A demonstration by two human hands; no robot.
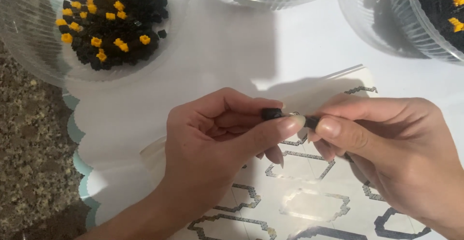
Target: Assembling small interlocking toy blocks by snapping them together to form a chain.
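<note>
Left hand (217,138) pinched a small black block (272,113) between thumb and forefinger; right hand (386,148) gripped another black piece (311,121) just beside it. Pieces lay end to end, left to right, nearly touching, above the printed sheet (299,206) on the table (232,42).

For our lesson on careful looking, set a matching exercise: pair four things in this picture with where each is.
Things:
1. clear plastic bowl of black and yellow bricks
2. small black brick piece
3. printed sheet of hexagon outlines
4. speckled stone counter

Places:
A. flat under both hands
B. top left
C. far left edge
D. pinched in the left hand, meeting the right hand

Pairs: 1-B, 2-D, 3-A, 4-C
</note>
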